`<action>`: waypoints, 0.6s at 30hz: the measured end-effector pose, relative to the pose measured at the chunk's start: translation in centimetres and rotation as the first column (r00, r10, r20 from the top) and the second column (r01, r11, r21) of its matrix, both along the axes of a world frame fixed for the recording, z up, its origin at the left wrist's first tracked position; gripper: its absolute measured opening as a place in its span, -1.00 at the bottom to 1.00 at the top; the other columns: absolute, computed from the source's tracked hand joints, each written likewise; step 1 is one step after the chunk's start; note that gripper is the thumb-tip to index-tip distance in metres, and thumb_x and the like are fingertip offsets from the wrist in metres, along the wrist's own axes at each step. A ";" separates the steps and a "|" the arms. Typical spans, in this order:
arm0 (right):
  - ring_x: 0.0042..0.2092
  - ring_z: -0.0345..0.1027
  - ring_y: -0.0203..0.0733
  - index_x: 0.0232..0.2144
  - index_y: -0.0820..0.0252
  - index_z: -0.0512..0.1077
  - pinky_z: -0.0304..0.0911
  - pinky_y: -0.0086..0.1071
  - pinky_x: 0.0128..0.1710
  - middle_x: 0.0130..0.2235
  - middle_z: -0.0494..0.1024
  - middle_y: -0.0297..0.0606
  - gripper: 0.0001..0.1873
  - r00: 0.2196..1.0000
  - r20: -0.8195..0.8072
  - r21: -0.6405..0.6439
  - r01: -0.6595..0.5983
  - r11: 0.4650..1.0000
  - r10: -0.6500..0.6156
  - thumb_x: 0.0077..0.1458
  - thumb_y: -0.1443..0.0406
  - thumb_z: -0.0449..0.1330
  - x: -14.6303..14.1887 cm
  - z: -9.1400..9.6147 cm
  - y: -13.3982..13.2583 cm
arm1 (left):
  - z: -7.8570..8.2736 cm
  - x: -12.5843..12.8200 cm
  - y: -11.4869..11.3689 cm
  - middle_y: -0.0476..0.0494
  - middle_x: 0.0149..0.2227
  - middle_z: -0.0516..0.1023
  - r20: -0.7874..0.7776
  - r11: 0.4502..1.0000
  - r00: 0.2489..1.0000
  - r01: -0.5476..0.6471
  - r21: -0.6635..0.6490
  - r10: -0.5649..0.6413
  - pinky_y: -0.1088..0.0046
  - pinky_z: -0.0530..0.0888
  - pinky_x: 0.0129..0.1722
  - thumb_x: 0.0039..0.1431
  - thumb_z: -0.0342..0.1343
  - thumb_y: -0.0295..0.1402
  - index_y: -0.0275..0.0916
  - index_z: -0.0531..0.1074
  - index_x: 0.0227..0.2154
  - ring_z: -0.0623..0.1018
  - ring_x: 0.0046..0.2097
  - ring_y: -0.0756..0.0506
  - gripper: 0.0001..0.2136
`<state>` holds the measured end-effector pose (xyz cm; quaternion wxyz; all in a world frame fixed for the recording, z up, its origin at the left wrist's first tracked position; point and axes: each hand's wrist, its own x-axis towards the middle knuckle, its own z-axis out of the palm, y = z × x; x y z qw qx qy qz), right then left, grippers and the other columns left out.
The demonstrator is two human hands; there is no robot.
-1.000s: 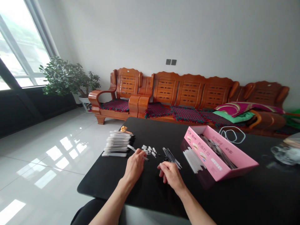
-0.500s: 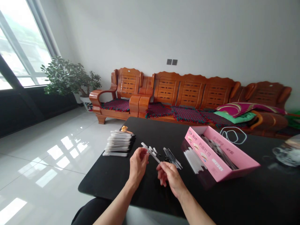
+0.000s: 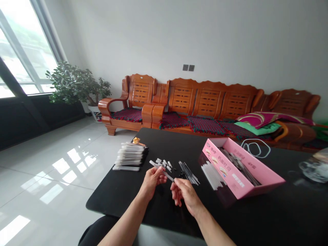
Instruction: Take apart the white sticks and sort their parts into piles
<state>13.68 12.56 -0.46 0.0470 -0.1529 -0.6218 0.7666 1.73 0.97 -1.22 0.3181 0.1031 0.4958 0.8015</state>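
- The black worktop (image 3: 115, 198) stretched across the foreground, glossy enough to mirror the pink box (image 3: 222, 169) on its right.
- Over its near part, a slim white pen (image 3: 168, 176) slanted between the two hands.
- The left hand (image 3: 152, 181) had its fingers clamped on the pen's middle; the right hand (image 3: 186, 192) pinched its near end, thumb and forefinger together.
- Just beyond lay loose white caps (image 3: 167, 164), with a stack of pens (image 3: 128, 158) to their left.
- To their right lay dark thin refills (image 3: 188, 172), then translucent tubes (image 3: 212, 176) against the box, which held dark sticks (image 3: 237, 163).
- A white looped cord (image 3: 254, 147) lay behind the box.
- Carved wooden seats (image 3: 207, 100) with checked mats (image 3: 206, 124) lined the pale wall (image 3: 143, 34).
- At left, a potted plant (image 3: 74, 83) stood by the window (image 3: 32, 51), whose light patched the tiled floor (image 3: 58, 201).
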 end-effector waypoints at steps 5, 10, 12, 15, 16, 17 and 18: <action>-0.72 0.22 -0.40 -0.48 0.30 0.39 -0.06 -0.59 -0.78 -0.66 0.40 -0.36 -0.51 1.000 -0.030 0.029 0.007 1.000 -0.006 0.03 -0.06 0.11 0.0 0.3 0.0 | -0.2 -0.2 0.0 -0.10 -0.55 0.50 -0.014 1.000 1.000 -0.019 -0.013 0.019 0.55 0.49 -0.48 -0.03 0.26 -0.14 -0.39 0.46 -0.40 0.51 -0.53 0.03 -0.66; -0.69 0.26 -0.38 -0.45 0.30 0.40 -0.03 -0.58 -0.77 -0.63 0.44 -0.34 -0.53 0.999 -0.011 0.076 0.037 0.996 -0.036 -0.02 -0.05 0.17 0.0 0.2 0.2 | -0.2 -0.2 0.0 -0.10 -0.55 0.50 -0.022 0.999 0.999 -0.026 -0.018 0.026 0.54 0.49 -0.48 -0.03 0.26 -0.13 -0.39 0.45 -0.40 0.51 -0.53 0.03 -0.65; -0.70 0.27 -0.37 -0.44 0.31 0.39 -0.01 -0.57 -0.77 -0.63 0.44 -0.33 -0.49 0.999 0.011 0.057 0.033 0.998 -0.034 0.02 -0.08 0.11 0.0 0.2 0.2 | 0.0 -0.1 0.0 -0.10 -0.55 0.50 -0.022 0.999 0.999 -0.034 -0.025 0.033 0.54 0.49 -0.48 -0.04 0.27 -0.13 -0.39 0.45 -0.41 0.51 -0.53 0.03 -0.65; -0.71 0.26 -0.38 -0.45 0.31 0.39 -0.02 -0.58 -0.78 -0.65 0.43 -0.34 -0.49 1.000 0.007 0.054 0.018 0.998 -0.018 0.03 -0.08 0.09 0.0 0.1 0.3 | 0.1 0.0 0.0 -0.09 -0.56 0.49 -0.023 0.999 0.999 -0.034 -0.031 0.034 0.54 0.48 -0.49 -0.06 0.27 -0.13 -0.38 0.45 -0.42 0.50 -0.53 0.03 -0.65; -0.71 0.25 -0.38 -0.45 0.30 0.39 -0.02 -0.59 -0.78 -0.64 0.43 -0.35 -0.51 1.000 -0.005 0.068 0.020 0.998 -0.020 0.02 -0.07 0.12 0.0 0.1 0.3 | 0.1 0.0 0.0 -0.09 -0.56 0.49 -0.025 0.999 0.999 -0.031 -0.030 0.030 0.54 0.48 -0.49 -0.05 0.27 -0.12 -0.38 0.45 -0.42 0.50 -0.53 0.03 -0.65; -0.70 0.25 -0.39 -0.45 0.30 0.38 -0.02 -0.59 -0.77 -0.63 0.44 -0.35 -0.53 1.000 -0.013 0.082 0.026 0.996 -0.025 0.00 -0.05 0.15 0.0 0.1 0.4 | 0.1 0.0 0.0 -0.10 -0.56 0.49 -0.028 0.999 0.999 -0.028 -0.029 0.027 0.54 0.48 -0.49 -0.05 0.27 -0.12 -0.38 0.45 -0.42 0.50 -0.54 0.02 -0.65; -0.69 0.26 -0.39 -0.45 0.30 0.38 -0.02 -0.59 -0.77 -0.62 0.44 -0.35 -0.55 0.999 -0.018 0.097 0.037 0.995 -0.035 -0.03 -0.03 0.19 0.0 0.1 0.4 | 0.1 0.0 0.0 -0.10 -0.56 0.49 -0.029 0.999 0.999 -0.027 -0.030 0.026 0.54 0.48 -0.49 -0.05 0.26 -0.13 -0.38 0.45 -0.42 0.50 -0.54 0.02 -0.65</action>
